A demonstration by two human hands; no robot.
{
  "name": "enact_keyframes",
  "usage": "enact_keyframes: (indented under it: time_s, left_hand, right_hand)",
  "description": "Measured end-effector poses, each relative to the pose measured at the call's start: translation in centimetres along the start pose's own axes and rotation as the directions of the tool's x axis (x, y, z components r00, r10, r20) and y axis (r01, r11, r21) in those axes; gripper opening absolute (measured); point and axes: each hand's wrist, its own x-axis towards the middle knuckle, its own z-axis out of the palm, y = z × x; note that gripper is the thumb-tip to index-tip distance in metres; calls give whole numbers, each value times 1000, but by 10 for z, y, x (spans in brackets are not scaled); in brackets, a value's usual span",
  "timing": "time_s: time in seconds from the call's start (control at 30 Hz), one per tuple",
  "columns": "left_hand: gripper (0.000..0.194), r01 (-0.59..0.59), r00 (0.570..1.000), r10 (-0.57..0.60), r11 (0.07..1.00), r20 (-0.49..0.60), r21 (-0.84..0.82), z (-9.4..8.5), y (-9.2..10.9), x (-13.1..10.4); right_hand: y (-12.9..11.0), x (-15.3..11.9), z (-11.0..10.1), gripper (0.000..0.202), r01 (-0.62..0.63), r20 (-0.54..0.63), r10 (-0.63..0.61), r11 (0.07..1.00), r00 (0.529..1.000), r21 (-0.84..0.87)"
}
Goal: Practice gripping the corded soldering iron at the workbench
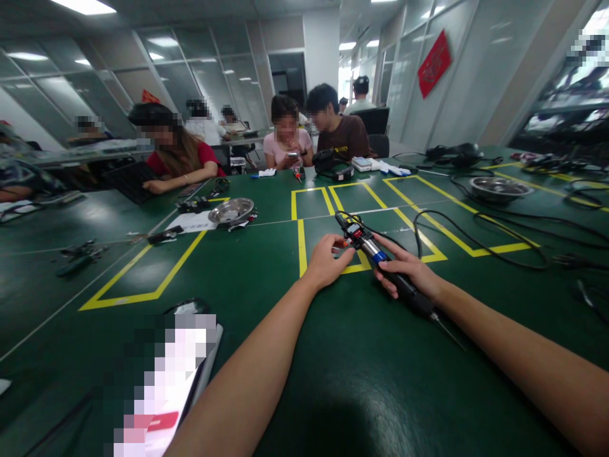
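An electric screwdriver (398, 279), black with a blue and silver band, is held over the green table. Its long thin bit (450, 331) points back toward me at the lower right, and a black cable runs from its far end. My right hand (408, 270) is closed around the body, thumb lying along the top. At the far end, by a small dark part with red on it, my left hand (330, 259) has its fingers curled in against the tool. Exactly what those left fingertips grip is partly hidden.
On the green table (266, 304), yellow tape marks out rectangles. One metal bowl (231, 211) stands left, another metal bowl (499, 188) right among black cables. A lit phone-like screen (174, 387) is at the lower left. Several people sit across the table and beyond.
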Motion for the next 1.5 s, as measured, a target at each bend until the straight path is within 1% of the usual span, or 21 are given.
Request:
enact_keyframes:
  time_s: [0.1, 0.17, 0.23, 0.3, 0.33, 0.4, 0.6, 0.8, 0.87, 0.93, 1.03, 1.17, 1.27, 1.37, 1.5]
  left_hand:
    - [24, 76, 997, -77, 994, -1, -80, 2, 3, 3]
    - [28, 159, 987, -158, 970, 21, -186, 3, 3, 6]
    - [32, 250, 968, -241, 904, 70, -347, 4, 1, 9]
    - [33, 308, 950, -288, 816, 119, -488, 7, -2, 10]
    - [33, 325, 944, -301, 782, 134, -533, 8, -3, 11]
    - [31, 346, 936, -318, 740, 153, -577, 10, -5, 11]
    - [25, 376, 921, -352, 685, 170, -624, 10, -6, 10]
    - [25, 392, 910, -380, 660, 164, -641, 9, -7, 10]
    - [25, 400, 905, -387, 638, 175, -658, 9, -6, 10]
    - [24, 402, 904, -386, 624, 183, -670, 9, -6, 10]
    - [22, 398, 907, -384, 654, 171, -643, 9, -7, 10]
    - [22, 416, 903, -401, 722, 156, -553, 9, -12, 11]
    - [22, 429, 899, -409, 741, 159, -517, 10, -16, 12]
    - [20, 448, 891, -415, 729, 186, -518, 10, -18, 13]
    - [19, 467, 881, -417, 687, 224, -557, 9, -18, 14]
  right_hand:
    - [0, 0, -1, 97, 8, 11, -8, 1000, 1000, 5]
    - [0, -1, -2, 98, 4, 25, -4, 1000, 1000, -1]
    - [-1, -1, -3, 99, -1, 36, 2, 1000, 999, -9]
    - [-1, -2, -3, 99, 0, 42, 0, 1000, 999, -15]
    - [0, -2, -4, 98, 3, 45, -2, 1000, 999, -16]
    - [0, -2, -4, 97, 6, 54, -5, 1000, 999, -17]
    - [-1, -2, -3, 93, -6, 88, 8, 1000, 996, -29]
    - [1, 0, -1, 91, -14, 86, 19, 998, 996, -63]
    - [3, 1, -2, 82, -21, 89, 27, 998, 996, -59]
    - [4, 2, -3, 68, -26, 100, 33, 998, 994, -65]
    - [5, 3, -5, 50, -29, 109, 37, 997, 993, -76]
    - [5, 4, -5, 41, -33, 98, 41, 996, 994, -84]
    - [6, 4, -5, 36, -32, 89, 41, 995, 995, -94]
    - [7, 4, -6, 41, -32, 73, 38, 995, 997, -91]
    - [7, 3, -4, 63, -21, 57, 26, 996, 998, -90]
